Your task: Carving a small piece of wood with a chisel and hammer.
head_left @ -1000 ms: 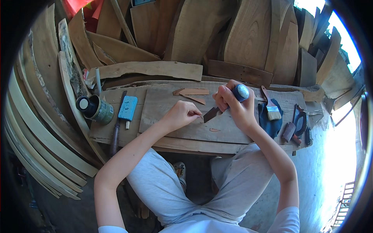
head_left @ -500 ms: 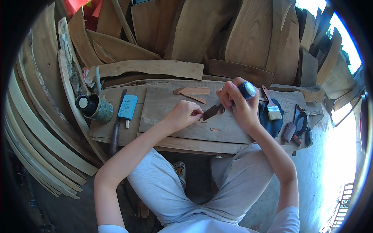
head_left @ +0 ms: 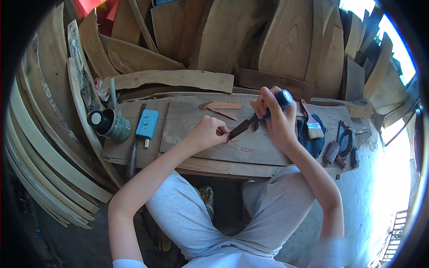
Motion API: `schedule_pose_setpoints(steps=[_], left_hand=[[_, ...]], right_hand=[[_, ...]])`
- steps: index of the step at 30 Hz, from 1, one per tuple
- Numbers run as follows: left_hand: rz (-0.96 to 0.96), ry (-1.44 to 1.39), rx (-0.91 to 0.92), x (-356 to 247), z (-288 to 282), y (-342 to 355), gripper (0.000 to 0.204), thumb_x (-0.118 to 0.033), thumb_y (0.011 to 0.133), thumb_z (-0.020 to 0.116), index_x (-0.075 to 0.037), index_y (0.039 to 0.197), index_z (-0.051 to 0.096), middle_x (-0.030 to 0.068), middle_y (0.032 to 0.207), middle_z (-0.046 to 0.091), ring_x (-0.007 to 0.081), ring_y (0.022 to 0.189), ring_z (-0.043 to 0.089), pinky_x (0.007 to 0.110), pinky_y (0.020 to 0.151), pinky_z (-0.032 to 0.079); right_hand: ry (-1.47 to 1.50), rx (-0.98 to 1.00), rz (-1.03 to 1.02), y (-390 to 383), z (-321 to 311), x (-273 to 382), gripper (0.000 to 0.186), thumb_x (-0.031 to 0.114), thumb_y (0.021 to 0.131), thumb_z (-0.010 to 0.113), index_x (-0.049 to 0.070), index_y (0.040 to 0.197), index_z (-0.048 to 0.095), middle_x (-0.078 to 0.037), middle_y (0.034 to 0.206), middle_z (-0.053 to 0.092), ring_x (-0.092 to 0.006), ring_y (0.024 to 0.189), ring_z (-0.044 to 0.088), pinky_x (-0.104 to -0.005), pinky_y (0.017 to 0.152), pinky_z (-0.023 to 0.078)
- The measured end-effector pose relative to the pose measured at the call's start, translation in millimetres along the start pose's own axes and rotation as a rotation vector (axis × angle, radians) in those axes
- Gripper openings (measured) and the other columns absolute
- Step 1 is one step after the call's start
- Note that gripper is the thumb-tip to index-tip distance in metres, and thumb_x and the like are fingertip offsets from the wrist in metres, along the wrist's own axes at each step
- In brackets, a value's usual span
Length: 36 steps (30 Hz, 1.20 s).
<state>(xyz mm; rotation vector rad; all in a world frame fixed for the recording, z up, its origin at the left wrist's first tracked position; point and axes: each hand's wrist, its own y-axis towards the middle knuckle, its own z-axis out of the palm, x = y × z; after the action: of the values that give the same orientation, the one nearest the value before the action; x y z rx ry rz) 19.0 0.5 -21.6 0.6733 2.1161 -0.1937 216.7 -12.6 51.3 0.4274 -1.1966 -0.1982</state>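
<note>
My right hand [head_left: 278,117] is wrapped round the blue handle of a knife [head_left: 241,128], held over the wooden bench. The dark blade slants down to the left, its tip close to the fingertips of my left hand [head_left: 210,133]. Those fingers are pinched together low over the board [head_left: 192,114]; whatever lies between them is too small and covered to make out. Just right of the pinch lies a small reddish-brown wood sliver [head_left: 247,149]. Beyond the hands rest thin pieces of brown wood veneer [head_left: 225,105].
On the left stand a round tin [head_left: 119,128] with a black-capped container, a light blue block [head_left: 147,123] and a dark-handled tool [head_left: 132,156]. To the right lie a paintbrush [head_left: 314,127], a dark cloth [head_left: 308,145] and small tools [head_left: 343,143]. Wooden boards [head_left: 286,40] lean behind the bench.
The right hand has tilted and shifted slightly, so more of the blade shows, angled more steeply. The left fingertips have moved a little to the left, still pinched.
</note>
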Motion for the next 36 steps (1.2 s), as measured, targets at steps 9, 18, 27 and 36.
schedule_pose_setpoints(steps=[9, 18, 27, 36], left_hand=[[0.067, 0.116, 0.016, -3, 2, -1, 0.016, -0.005, 0.075, 0.066, 0.005, 0.088, 0.066, 0.0156, 0.076, 0.067, 0.0200, 0.070, 0.067, 0.028, 0.066, 0.053], [0.039, 0.048, 0.001, 1, 4, -1, 0.014, -0.004, 0.078, 0.065, 0.006, 0.088, 0.064, 0.0157, 0.079, 0.066, 0.0208, 0.075, 0.068, 0.029, 0.068, 0.055], [0.069, 0.063, -0.029, 0, 8, -4, 0.016, -0.004, 0.078, 0.065, 0.007, 0.090, 0.062, 0.0170, 0.085, 0.065, 0.0218, 0.078, 0.068, 0.029, 0.070, 0.056], [0.113, 0.053, -0.053, -9, 11, -3, 0.016, -0.003, 0.077, 0.065, 0.005, 0.090, 0.062, 0.0169, 0.085, 0.065, 0.0224, 0.077, 0.068, 0.030, 0.071, 0.055]], right_hand=[[-0.054, 0.085, -0.005, -4, 5, 1, 0.027, 0.017, 0.091, 0.061, 0.003, 0.072, 0.050, -0.002, 0.060, 0.050, -0.0094, 0.055, 0.047, -0.0238, 0.052, 0.039], [-0.029, 0.076, -0.035, -2, 3, -1, 0.025, 0.016, 0.092, 0.059, 0.003, 0.073, 0.051, -0.002, 0.060, 0.050, -0.0087, 0.056, 0.047, -0.0231, 0.052, 0.038], [-0.064, 0.071, -0.049, -4, 7, 4, 0.025, 0.017, 0.092, 0.060, 0.002, 0.073, 0.052, -0.001, 0.059, 0.050, -0.0072, 0.055, 0.046, -0.0223, 0.050, 0.037], [-0.082, 0.066, -0.021, -5, 9, 11, 0.025, 0.017, 0.091, 0.060, 0.001, 0.074, 0.051, -0.001, 0.059, 0.049, -0.0071, 0.054, 0.045, -0.0221, 0.049, 0.036]])
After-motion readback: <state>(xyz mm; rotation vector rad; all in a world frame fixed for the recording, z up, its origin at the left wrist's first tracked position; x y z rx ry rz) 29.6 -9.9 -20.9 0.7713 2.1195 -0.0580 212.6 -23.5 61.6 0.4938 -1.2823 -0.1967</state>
